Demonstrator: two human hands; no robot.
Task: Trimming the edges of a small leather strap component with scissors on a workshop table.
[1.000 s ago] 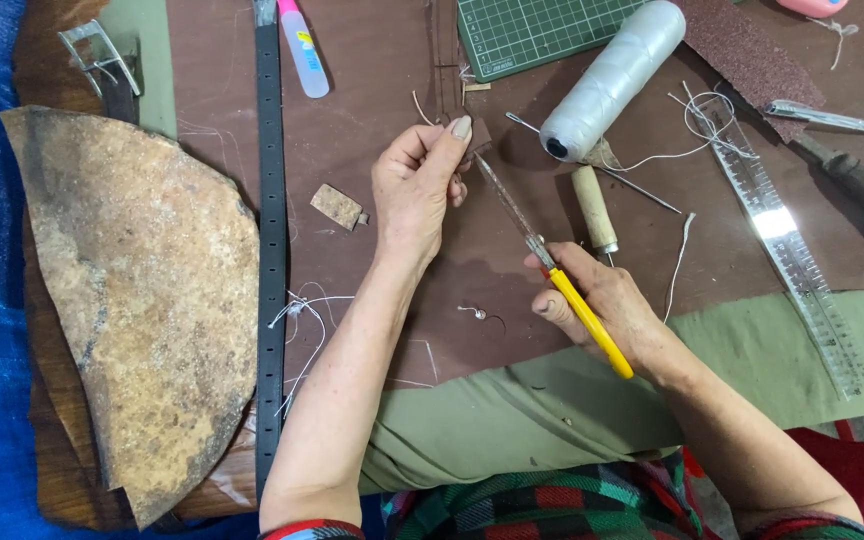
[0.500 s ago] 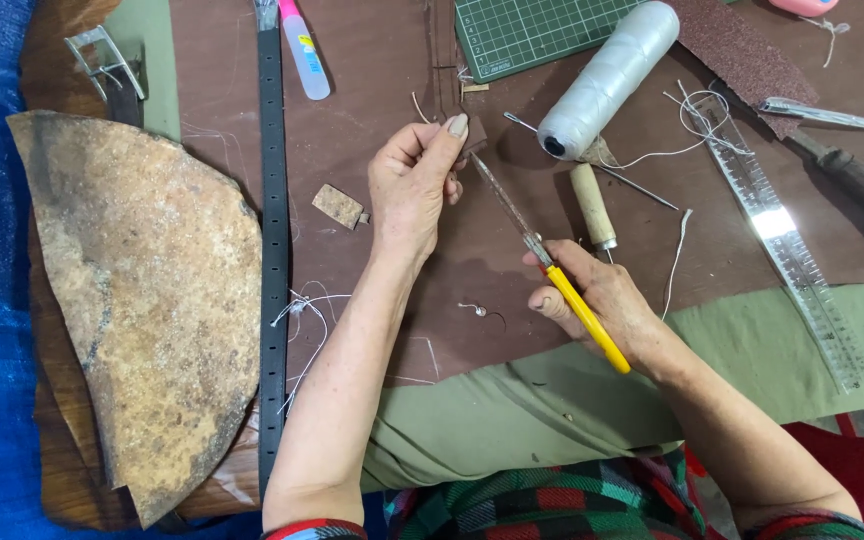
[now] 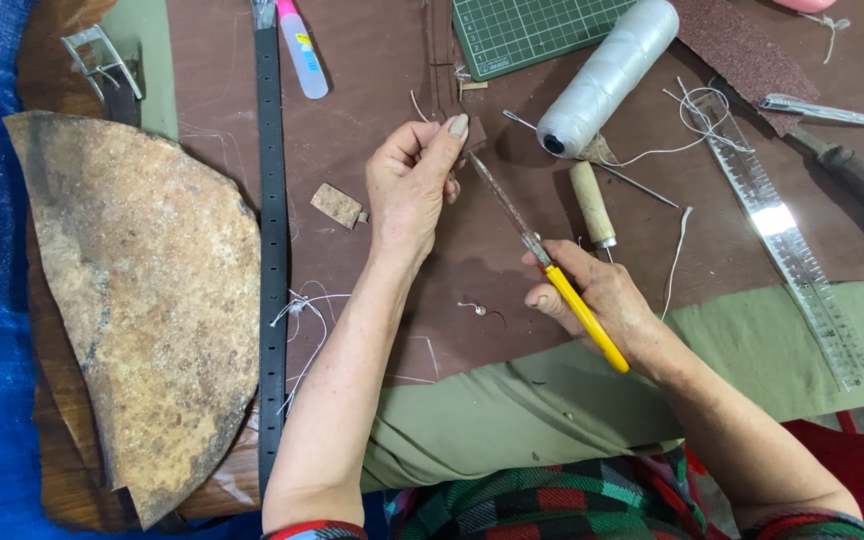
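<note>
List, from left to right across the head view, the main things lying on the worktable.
Rough leather piece → black strap → left hand → yellow-handled blade tool in the right hand → metal ruler.

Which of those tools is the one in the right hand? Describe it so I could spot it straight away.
Start at the big white thread spool at the top of the brown work surface. Just below it, the right hand grips a slim tool slanting up toward the left hand. Unlike the wooden-handled awl lying beside it, its handle is bright yellow.
</note>
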